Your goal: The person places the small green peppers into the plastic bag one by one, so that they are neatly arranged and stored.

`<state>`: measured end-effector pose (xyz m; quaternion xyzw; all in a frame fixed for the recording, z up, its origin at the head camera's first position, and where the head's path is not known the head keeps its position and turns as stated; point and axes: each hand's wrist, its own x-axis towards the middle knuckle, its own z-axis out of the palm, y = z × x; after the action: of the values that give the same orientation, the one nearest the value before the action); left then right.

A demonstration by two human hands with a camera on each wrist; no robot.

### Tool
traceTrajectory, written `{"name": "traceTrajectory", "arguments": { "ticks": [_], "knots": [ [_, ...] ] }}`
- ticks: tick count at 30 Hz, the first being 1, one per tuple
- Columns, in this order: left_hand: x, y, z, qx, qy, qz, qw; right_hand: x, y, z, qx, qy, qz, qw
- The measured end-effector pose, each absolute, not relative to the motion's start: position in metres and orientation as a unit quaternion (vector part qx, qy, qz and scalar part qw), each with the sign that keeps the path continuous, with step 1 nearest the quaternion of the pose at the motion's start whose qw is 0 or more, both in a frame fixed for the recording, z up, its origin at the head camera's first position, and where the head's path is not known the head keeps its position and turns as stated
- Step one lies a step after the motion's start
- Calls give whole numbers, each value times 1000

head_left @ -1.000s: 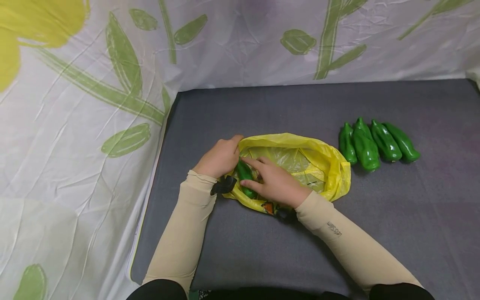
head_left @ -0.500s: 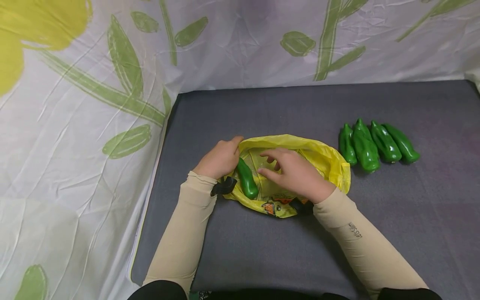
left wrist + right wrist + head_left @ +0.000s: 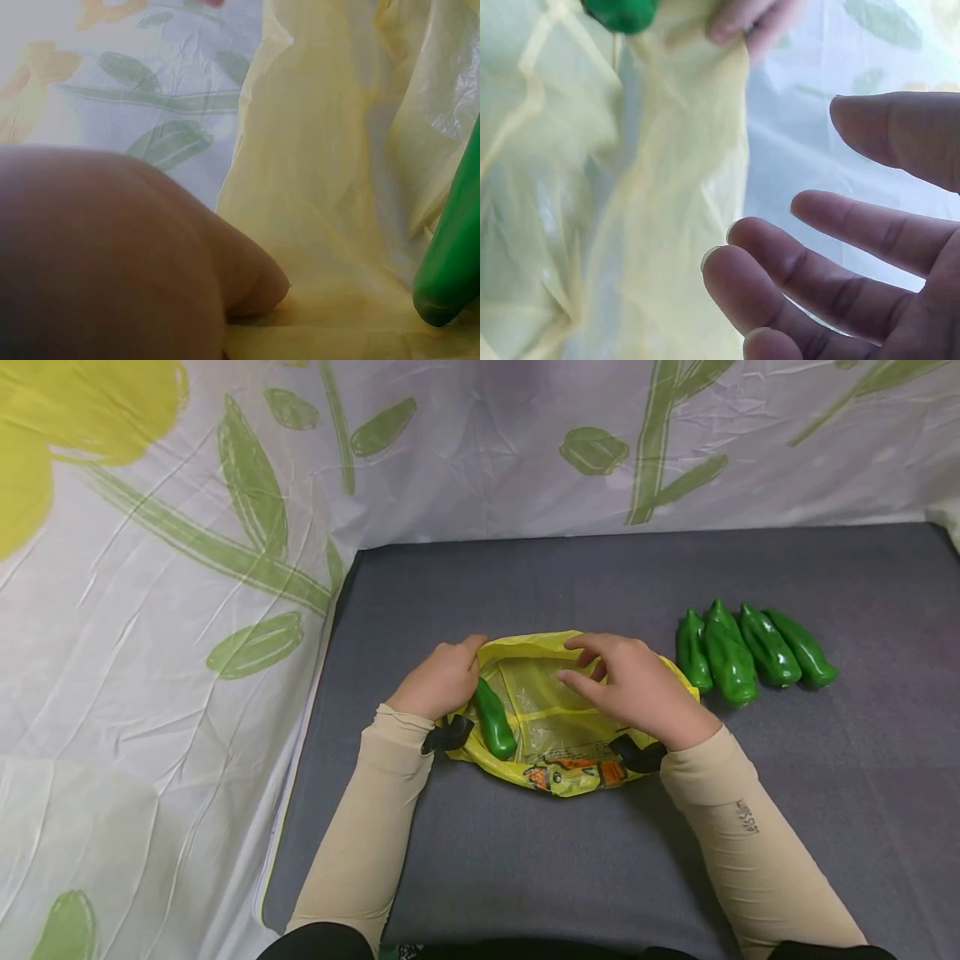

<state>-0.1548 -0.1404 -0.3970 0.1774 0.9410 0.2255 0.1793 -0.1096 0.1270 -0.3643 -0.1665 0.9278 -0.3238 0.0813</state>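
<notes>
My left hand (image 3: 442,679) pinches the rim of the yellow bag (image 3: 525,650) at its left end, thumb and fingers together on the thin plastic; a black strap (image 3: 447,732) crosses that wrist, with a beige sleeve (image 3: 375,827) behind it; just to the right of this grip one green pepper (image 3: 493,720) lies inside the bag, slanting toward me; the bag's mouth gapes from there across to my right hand (image 3: 637,681), which hangs over the bag's right end, thumb and fingers apart and loosely bent; below that palm sits another black strap (image 3: 637,753), near the printed front of the bag; to the right of my right hand, close past the bag's end, four green peppers (image 3: 731,664) lie side by side on the dark grey cloth (image 3: 540,585); farthest from both hands, beyond that cloth's back edge, rises a pale curtain (image 3: 480,460) with green leaves.
</notes>
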Motion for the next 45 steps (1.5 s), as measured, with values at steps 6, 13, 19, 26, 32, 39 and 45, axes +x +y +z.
{"name": "traceTrajectory", "arguments": {
  "ticks": [6,13,19,26,32,39,45],
  "knots": [
    [-155,-139,-397,176,942,227,174,-112,149,-354,-134,935,-317,81],
    [-155,-138,-396,176,941,228,176,-117,179,-346,-81,944,-302,107],
    [-154,-137,-395,178,941,226,179,-120,199,-345,-54,947,-296,116],
    [-154,-137,-396,174,940,228,183,-123,217,-346,-30,949,-293,113],
    [-155,-138,-397,170,941,227,186,-125,230,-348,-9,955,-278,106],
    [-155,-138,-396,172,941,227,186,-127,248,-351,17,959,-263,103],
    [-156,-138,-396,172,941,225,185,-130,262,-354,30,960,-251,120]
  ]
}}
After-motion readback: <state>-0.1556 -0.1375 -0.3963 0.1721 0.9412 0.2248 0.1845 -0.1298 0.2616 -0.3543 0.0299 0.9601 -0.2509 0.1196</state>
